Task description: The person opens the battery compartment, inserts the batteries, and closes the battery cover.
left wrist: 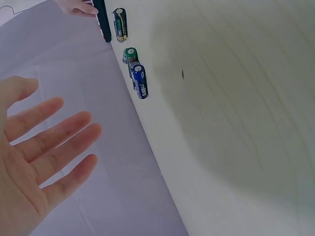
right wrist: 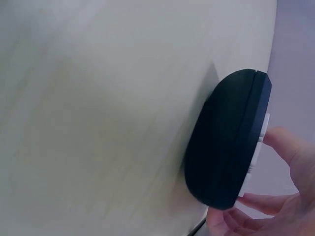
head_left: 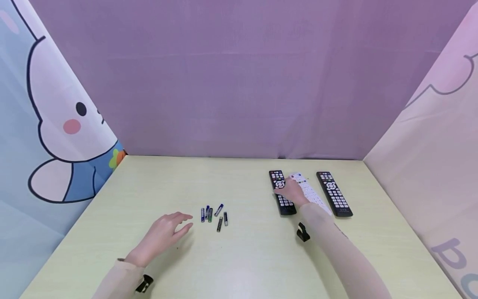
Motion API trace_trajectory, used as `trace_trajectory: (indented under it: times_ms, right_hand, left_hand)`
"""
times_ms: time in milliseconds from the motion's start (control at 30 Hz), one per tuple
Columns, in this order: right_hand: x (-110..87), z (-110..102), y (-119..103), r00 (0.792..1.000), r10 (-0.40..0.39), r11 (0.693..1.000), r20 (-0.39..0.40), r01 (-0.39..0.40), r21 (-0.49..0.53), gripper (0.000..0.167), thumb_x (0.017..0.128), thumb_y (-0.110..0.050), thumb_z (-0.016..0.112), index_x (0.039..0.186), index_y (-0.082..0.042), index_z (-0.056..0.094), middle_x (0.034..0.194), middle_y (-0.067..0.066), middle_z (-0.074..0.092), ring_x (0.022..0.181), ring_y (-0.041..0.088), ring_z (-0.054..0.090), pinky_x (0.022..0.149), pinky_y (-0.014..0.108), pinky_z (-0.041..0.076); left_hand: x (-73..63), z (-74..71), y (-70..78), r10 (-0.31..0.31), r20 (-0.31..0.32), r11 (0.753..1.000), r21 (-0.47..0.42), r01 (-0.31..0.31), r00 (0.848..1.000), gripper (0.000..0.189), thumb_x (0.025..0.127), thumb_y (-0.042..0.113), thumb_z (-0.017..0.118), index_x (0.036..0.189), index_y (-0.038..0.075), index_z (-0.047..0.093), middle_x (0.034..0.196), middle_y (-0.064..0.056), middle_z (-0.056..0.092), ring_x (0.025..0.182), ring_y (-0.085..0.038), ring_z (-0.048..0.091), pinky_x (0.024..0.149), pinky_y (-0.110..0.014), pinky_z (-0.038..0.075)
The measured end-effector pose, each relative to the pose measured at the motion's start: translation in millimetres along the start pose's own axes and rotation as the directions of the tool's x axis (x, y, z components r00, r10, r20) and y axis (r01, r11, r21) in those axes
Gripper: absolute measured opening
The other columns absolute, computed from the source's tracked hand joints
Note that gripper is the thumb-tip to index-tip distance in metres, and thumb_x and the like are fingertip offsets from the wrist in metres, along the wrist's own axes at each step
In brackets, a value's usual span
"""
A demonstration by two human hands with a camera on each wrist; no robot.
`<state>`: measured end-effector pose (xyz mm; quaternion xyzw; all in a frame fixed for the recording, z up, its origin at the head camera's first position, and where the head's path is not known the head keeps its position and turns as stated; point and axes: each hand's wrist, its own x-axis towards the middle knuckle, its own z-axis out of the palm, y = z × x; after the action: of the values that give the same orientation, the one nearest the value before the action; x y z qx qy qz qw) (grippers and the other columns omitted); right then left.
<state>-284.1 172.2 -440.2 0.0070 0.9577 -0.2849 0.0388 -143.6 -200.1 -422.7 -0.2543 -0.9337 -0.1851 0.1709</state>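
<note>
My right hand [head_left: 293, 192] grips a black remote control [head_left: 286, 205] with pale buttons, right of the middle of the table. In the right wrist view, that remote's dark end [right wrist: 221, 137] fills the centre, with fingers at its button side and lower edge. My left hand [head_left: 162, 234] hovers over the table with fingers spread and holds nothing. Just right of its fingertips lie several small batteries [head_left: 210, 214], blue, green and dark. In the left wrist view the left hand's palm [left wrist: 44, 152] shows empty, with some of the batteries [left wrist: 140, 81] beyond it.
A white remote control [head_left: 311, 194] lies right of the gripped one, partly hidden by the right hand and sleeve. Farther right is another black remote control [head_left: 334, 194]. The pale table [head_left: 168, 178] ends at a purple cloth backdrop [head_left: 224, 83], with printed cloth on both sides.
</note>
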Motion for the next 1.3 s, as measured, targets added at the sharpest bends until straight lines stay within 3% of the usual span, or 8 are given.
trace_trajectory:
  times_ms: [333,600,700,833,967,1300]
  right_hand:
    - [-1.7,4,3,0.999,0.052,0.998,0.0,-0.052,0.042,0.076,0.072,-0.031,0.071,0.124,0.012,0.036,0.109,0.028,0.052,0.092,0.034,0.054,0.077,0.04,0.047]
    - [2.2,1,6,0.999,0.044,0.997,0.006,-0.044,0.066,0.07,0.072,-0.026,0.07,0.122,0.012,0.039,0.108,0.027,0.053,0.089,0.031,0.054,0.075,0.038,0.046]
    - [2.2,-3,7,0.998,0.057,0.992,0.04,-0.061,0.11,0.068,0.074,-0.027,0.067,0.125,0.009,0.039,0.117,0.028,0.048,0.092,0.031,0.052,0.076,0.039,0.046]
    - [-0.3,-11,8,0.993,0.074,0.962,0.091,-0.095,0.255,0.068,0.078,-0.025,0.064,0.13,0.008,0.034,0.132,0.027,0.034,0.111,0.034,0.042,0.091,0.043,0.038]
    - [-6.9,-18,7,0.992,0.061,0.929,0.106,-0.096,0.357,0.068,0.079,-0.023,0.063,0.131,0.007,0.032,0.137,0.026,0.027,0.123,0.037,0.029,0.1,0.045,0.028]
    - [-15.7,-26,0,0.989,0.12,0.86,0.089,-0.148,0.489,0.068,0.078,-0.028,0.065,0.134,-0.004,0.034,0.12,0.022,0.043,0.105,0.031,0.045,0.088,0.04,0.041]
  left_hand:
    - [-0.2,1.1,0.5,-0.001,0.014,1.0,0.014,0.001,1.0,0.021,0.079,0.019,0.065,0.096,0.007,0.066,0.09,-0.003,0.066,0.073,-0.015,0.062,0.071,-0.035,0.05]
    - [0.1,2.2,-0.3,0.007,0.004,1.0,0.013,-0.007,1.0,0.021,0.079,0.019,0.065,0.096,0.007,0.066,0.09,-0.003,0.066,0.072,-0.014,0.062,0.07,-0.034,0.05]
    - [0.5,2.3,0.4,0.0,0.008,1.0,0.007,0.0,1.0,0.021,0.079,0.019,0.064,0.096,0.007,0.066,0.09,-0.003,0.066,0.071,-0.015,0.061,0.07,-0.035,0.05]
    - [1.3,2.6,1.3,-0.009,0.015,1.0,0.002,0.009,1.0,0.021,0.08,0.02,0.064,0.096,0.008,0.066,0.091,-0.003,0.066,0.071,-0.015,0.062,0.072,-0.036,0.05]
    - [1.9,3.0,1.7,-0.004,0.015,1.0,0.001,0.004,1.0,0.021,0.08,0.02,0.064,0.097,0.007,0.066,0.091,-0.004,0.066,0.071,-0.015,0.062,0.071,-0.036,0.05]
    - [4.5,4.3,4.8,0.036,-0.025,0.999,-0.016,-0.037,0.999,0.019,0.08,0.018,0.063,0.096,0.007,0.066,0.089,-0.003,0.066,0.069,-0.013,0.061,0.068,-0.033,0.05]
